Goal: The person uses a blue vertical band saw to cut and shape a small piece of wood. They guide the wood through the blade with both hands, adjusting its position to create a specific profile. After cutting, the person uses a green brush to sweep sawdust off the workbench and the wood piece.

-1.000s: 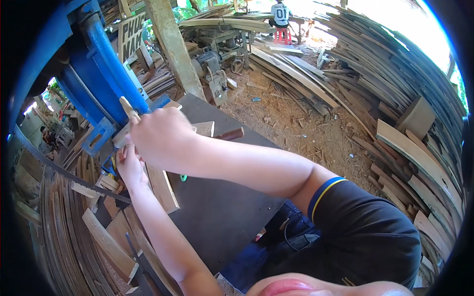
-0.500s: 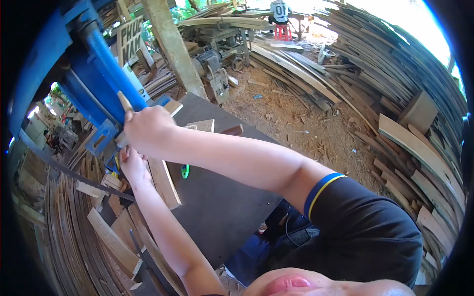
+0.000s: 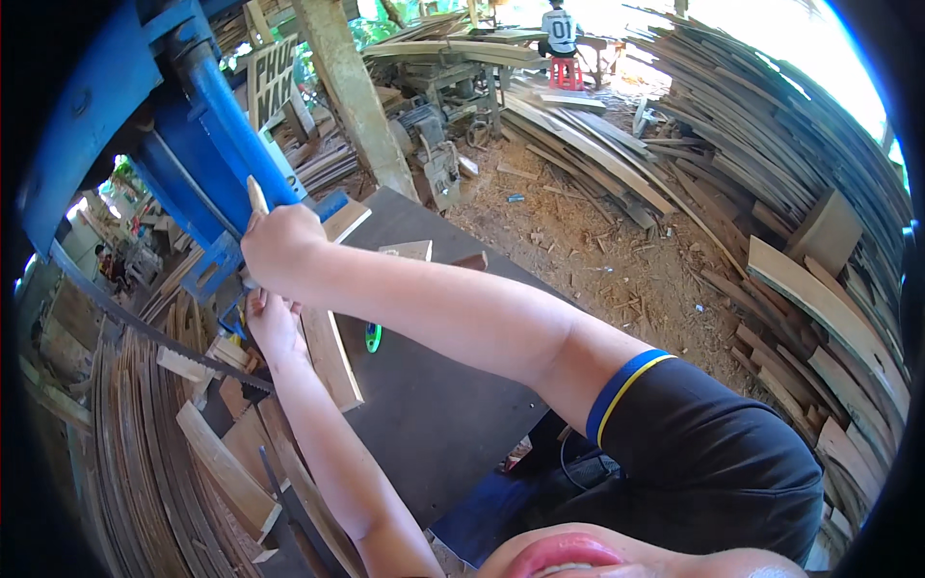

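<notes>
The right hand [image 3: 284, 250] gripped a pale stick [image 3: 256, 196] jutting above the grip, and control likely called for a steady left hand [image 3: 277, 326] just below, its hold impossible to tell.

At left and centre of the frame we count two hands [image 3: 277, 329] [image 3: 282, 249], one slim wooden piece [image 3: 256, 196], one blue machine [image 3: 207, 125], one dark surface [image 3: 438, 376] and one green object [image 3: 374, 337]. Toward the top we find one pale post [image 3: 356, 111], one red stool [image 3: 567, 73] and one seated person [image 3: 559, 34].
</notes>
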`<state>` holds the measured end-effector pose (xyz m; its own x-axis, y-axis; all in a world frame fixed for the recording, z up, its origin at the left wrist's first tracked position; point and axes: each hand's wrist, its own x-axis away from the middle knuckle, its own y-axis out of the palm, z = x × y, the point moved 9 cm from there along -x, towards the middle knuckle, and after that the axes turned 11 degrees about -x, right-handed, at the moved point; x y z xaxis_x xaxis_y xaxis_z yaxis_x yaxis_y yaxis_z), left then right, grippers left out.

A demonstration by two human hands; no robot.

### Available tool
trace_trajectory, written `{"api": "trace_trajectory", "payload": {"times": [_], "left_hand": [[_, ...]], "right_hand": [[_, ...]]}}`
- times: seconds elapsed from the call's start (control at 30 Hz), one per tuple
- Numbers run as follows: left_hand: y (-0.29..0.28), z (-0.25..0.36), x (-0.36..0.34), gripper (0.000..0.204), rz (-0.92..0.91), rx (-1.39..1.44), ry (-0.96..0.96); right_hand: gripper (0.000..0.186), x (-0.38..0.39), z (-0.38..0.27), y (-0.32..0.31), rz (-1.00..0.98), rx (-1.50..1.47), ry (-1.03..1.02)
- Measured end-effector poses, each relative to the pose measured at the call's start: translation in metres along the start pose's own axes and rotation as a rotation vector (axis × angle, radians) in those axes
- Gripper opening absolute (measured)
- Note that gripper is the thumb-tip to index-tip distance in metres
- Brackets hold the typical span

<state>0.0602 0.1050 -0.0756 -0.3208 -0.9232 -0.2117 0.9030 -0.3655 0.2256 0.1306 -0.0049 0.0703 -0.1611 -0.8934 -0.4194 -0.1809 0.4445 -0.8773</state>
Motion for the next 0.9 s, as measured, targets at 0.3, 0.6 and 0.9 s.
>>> {"api": "trace_trajectory", "payload": {"times": [0.3,0.6,0.9], "left_hand": [[-0.002,0.007,0.004,0.029,-0.012,-0.01,0.118],[0.007,0.015,0.014,0.031,0.086,-0.107,0.107],[0.023,0.016,0.021,0.012,0.043,-0.092,0.106]], "right_hand": [[0.061,0.04,-0.016,0.002,0.047,0.129,-0.084],[0.055,0.016,-0.022,0.01,0.035,0.237,-0.118],[0.039,-0.034,-0.003,0.022,-0.074,0.188,-0.05]]}}
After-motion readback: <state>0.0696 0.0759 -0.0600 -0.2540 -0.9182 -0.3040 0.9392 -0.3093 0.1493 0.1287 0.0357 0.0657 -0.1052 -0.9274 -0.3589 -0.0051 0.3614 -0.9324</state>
